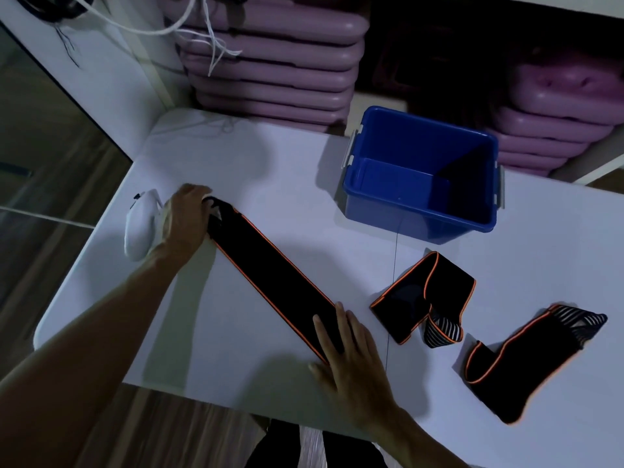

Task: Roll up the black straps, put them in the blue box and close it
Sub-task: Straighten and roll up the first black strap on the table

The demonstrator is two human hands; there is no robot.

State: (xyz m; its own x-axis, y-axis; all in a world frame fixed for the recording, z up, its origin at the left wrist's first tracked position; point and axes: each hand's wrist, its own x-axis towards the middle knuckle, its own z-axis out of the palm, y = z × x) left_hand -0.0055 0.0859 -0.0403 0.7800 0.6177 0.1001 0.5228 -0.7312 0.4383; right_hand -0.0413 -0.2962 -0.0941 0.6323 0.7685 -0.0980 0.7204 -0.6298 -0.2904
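A long black strap with orange edging [270, 275] lies stretched flat and diagonal across the white table [270, 170]. My left hand [185, 217] grips its far end at the left. Flat on the strap's near end rests my right hand [347, 352], fingers spread. A second strap [429, 295] sits loosely folded to the right, with a striped end showing. A third strap [520, 363] lies bent at the far right. The blue box [422, 177] stands open and empty at the back of the table. No lid is in view.
A white rounded object [141, 224] lies by the table's left edge, just beside my left hand. Stacks of pink cushioned mats [277, 62] rise behind the table. White cords [209, 38] hang at the top left. The near table edge runs just below my right hand.
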